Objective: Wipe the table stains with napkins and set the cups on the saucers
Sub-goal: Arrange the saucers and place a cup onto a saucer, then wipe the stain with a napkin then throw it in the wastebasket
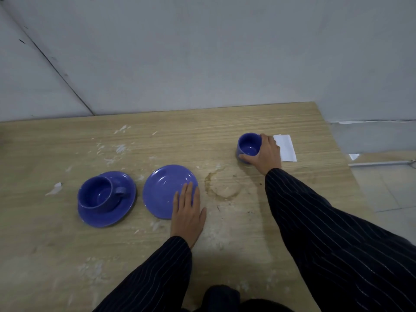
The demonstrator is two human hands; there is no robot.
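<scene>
Fingers of the right hand [266, 153] were curled around a blue cup [248, 147], thumb on its near side and the rest wrapped over the far side, so the grip looked closed on it though the cup seemed not yet off the table [292, 122]. Just beyond that hand, to its right, lay a white napkin [286, 147], flat and apparently unused. Between the two hands sat a brown ring stain [221, 186]. The left hand [188, 208] lay flat and open, fingers resting on the near right edge of an empty saucer [164, 190], holding nothing. Left of that hand stood a second saucer [126, 183] with its cup [96, 194] already on it, handle pointing right.

Judging by this, the step in hand was pairing the last cup with the empty saucer. The next move called for lifting the cup, carrying it over the stain and setting it down centred on the steadied saucer. Wiping looked still to do.

The gripped cup was glossy, empty and upright; its handle was hidden.
</scene>
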